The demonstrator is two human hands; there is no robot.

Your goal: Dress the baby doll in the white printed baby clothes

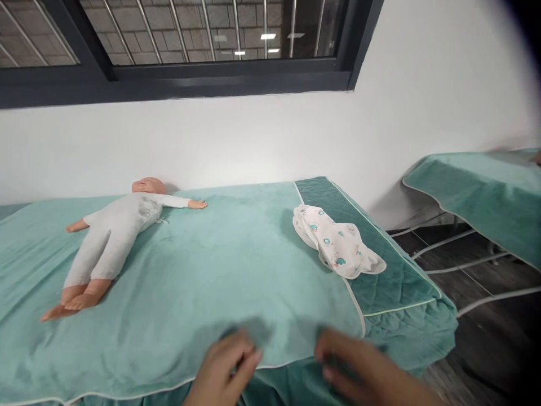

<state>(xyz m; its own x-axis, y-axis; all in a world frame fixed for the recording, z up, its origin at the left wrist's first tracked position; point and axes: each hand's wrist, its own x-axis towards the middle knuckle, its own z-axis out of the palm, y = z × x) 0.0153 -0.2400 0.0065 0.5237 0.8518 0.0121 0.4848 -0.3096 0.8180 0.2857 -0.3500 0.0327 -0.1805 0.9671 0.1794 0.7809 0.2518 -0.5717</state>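
Both my hands are at the lower edge of the view, blurred, over the near edge of a light green blanket. My left hand has loosely curled fingers, with a gap showing by the thumb and nothing visible in it. Nothing shows in my right hand either, its thumb and fingers apart. Beyond it lies a crumpled white cloth with small green and pink prints. A baby doll in a white bodysuit lies on its back at the left, head towards the wall, arms spread.
The blanket covers a bed with a dark green quilted cover, bare at the right end. Behind it rises a white wall with a dark-framed window. Another green-covered bed with metal bars stands right, over dark floor.
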